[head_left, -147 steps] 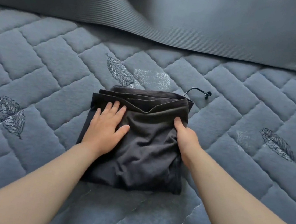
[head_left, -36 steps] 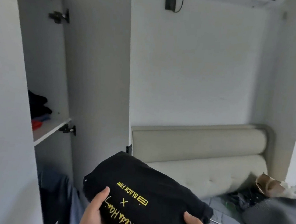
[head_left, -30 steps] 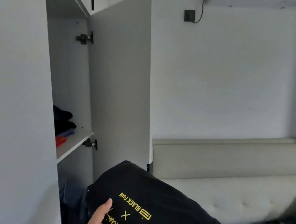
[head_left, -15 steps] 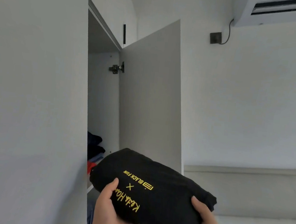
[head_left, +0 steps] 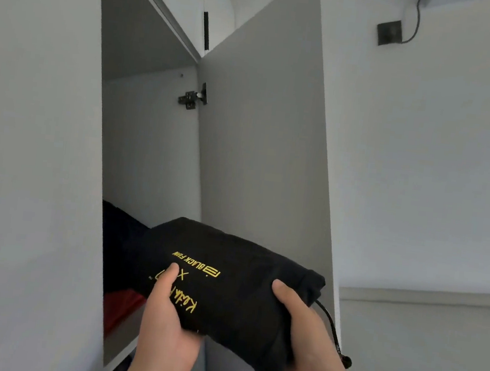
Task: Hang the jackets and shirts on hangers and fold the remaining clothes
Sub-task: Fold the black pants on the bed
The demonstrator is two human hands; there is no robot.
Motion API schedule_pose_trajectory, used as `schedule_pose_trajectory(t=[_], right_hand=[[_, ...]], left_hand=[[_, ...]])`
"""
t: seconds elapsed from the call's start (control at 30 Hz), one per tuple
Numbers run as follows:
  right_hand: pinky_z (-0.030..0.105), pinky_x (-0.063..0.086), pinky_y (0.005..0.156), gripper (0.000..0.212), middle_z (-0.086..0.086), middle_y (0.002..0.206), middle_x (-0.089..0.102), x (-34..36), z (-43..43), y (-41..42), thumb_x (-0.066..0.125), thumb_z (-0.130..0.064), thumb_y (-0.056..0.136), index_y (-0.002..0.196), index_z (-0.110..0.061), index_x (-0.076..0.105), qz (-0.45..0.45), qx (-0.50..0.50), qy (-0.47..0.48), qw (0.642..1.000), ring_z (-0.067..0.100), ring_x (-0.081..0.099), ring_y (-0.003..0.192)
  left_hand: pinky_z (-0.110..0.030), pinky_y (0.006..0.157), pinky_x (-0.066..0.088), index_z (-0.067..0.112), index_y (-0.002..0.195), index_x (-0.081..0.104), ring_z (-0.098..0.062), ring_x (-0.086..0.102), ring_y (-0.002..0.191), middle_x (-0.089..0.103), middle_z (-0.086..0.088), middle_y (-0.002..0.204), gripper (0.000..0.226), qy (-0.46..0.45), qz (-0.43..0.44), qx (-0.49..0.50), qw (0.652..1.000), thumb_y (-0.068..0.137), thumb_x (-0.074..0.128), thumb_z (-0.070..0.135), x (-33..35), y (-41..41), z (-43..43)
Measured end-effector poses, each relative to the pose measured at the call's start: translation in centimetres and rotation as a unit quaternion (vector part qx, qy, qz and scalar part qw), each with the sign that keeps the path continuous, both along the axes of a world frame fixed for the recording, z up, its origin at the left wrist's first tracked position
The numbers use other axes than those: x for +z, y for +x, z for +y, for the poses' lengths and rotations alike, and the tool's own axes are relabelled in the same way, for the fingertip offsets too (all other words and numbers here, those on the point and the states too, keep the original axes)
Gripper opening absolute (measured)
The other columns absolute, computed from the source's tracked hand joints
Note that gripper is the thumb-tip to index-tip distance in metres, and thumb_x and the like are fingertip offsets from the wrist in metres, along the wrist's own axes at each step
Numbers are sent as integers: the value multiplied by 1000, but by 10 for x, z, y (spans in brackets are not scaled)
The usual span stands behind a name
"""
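A folded black garment [head_left: 235, 263] with yellow lettering is held up in front of an open white wardrobe [head_left: 138, 150]. My left hand [head_left: 167, 322] grips its near left end, thumb lying on the print. My right hand [head_left: 310, 331] grips the right end, thumb on top. A black drawstring [head_left: 333, 336] dangles from that end. The garment's far end reaches the wardrobe opening, level with a stack of dark folded clothes [head_left: 120, 241] over something red [head_left: 120, 305] on the shelf.
The wardrobe door [head_left: 266, 145] stands open to the right of the opening, with a black hinge [head_left: 193, 99] at its top. A closed white panel [head_left: 28, 162] fills the left. A pale padded headboard [head_left: 422, 325] runs along the wall at the right.
The garment was being flattened on the quilted bed; since then both hands have lifted it and carried it up close to the wardrobe shelf. The view has turned left and upward.
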State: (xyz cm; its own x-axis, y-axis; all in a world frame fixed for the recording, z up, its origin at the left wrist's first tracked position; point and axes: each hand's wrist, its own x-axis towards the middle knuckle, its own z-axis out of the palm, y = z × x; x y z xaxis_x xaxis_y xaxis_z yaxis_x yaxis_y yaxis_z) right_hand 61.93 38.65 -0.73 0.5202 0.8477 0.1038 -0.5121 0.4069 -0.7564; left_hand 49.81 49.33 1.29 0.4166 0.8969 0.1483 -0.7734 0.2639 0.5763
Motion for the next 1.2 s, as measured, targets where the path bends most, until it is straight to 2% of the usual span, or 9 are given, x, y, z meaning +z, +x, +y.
schedule_pose_trajectory(t=[0.13,0.23,0.43,0.6,0.67,0.8,0.9,1.0,1.2], right_hand=[[37,58,77,28,5,97,76,-6,69,42,73,-25,82,109,-18,67,-68,-22,20,997,24,74,89],[32,59,69,23,0,98,76,-2,108,55,72,-21,82,104,-24,69,-78,-24,46,996,20,74,88],[38,52,94,18,-14,105,73,27,185,58,70,-29,84,101,-35,67,-179,-38,76,980,8,68,100],[38,52,96,51,-15,108,71,60,223,51,76,-49,67,114,-33,64,-217,15,102,971,5,67,103],[41,53,96,58,-9,111,72,71,244,49,78,-42,67,120,-29,61,-189,58,126,972,10,68,104],[38,58,85,37,-7,103,74,97,289,25,73,-19,81,114,-29,60,-120,124,155,973,13,71,95],[45,58,87,42,1,103,74,119,331,0,71,-15,75,114,-22,61,-56,125,152,979,20,72,95],[47,55,92,48,4,109,71,140,370,-19,69,-15,71,118,-20,60,-53,116,152,980,22,69,100],[49,54,92,41,12,111,69,118,440,-32,65,-3,83,122,-12,58,-63,137,70,986,28,67,101]], left_hand=[[-51,68,58,18,98,76,-35,72,84,75,-12,100,23,0,-9,35,999,84,66,34,9,33,45],[-50,78,55,17,105,74,-35,72,89,74,-12,104,28,6,-18,63,998,84,65,32,18,44,69],[-47,76,56,21,125,62,-32,70,99,71,-9,114,48,65,-37,190,979,78,63,26,33,53,113],[-44,78,56,17,128,61,-33,68,104,69,-12,117,44,94,-12,204,974,87,58,32,59,46,149],[-46,78,57,16,130,58,-34,68,104,68,-14,118,45,99,-9,225,969,89,58,34,77,45,166],[-59,90,51,20,132,55,-37,65,105,65,-13,122,45,59,0,335,940,91,60,39,118,38,202],[-53,92,51,15,115,66,-36,67,101,69,-15,114,38,51,-34,348,935,89,54,39,142,34,220],[-44,79,56,13,96,71,-34,70,87,74,-15,96,33,41,-57,336,939,85,52,37,150,33,240],[-57,88,51,16,137,48,-44,60,109,57,-23,128,43,-21,43,362,931,96,51,30,125,16,309]])
